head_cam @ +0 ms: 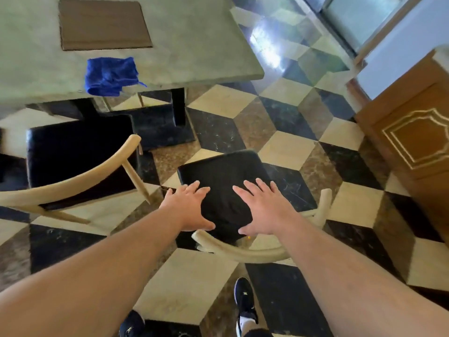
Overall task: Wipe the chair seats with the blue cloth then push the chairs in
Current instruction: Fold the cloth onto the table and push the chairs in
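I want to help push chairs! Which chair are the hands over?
The right chair, out past the table's corner. Both the left hand and right hand spread open above its black seat. The left chair, nearer the table, has none.

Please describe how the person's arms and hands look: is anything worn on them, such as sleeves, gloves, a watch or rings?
Both forearms are bare up to the picture's edge: no sleeves in view. The left hand and right hand wear no gloves, and no watch, bracelet or ring shows on wrists or fingers. No markings are visible; the picture is slightly blurred.

Left chair (73,152) cut by frame edge; right chair (223,181) legs hidden
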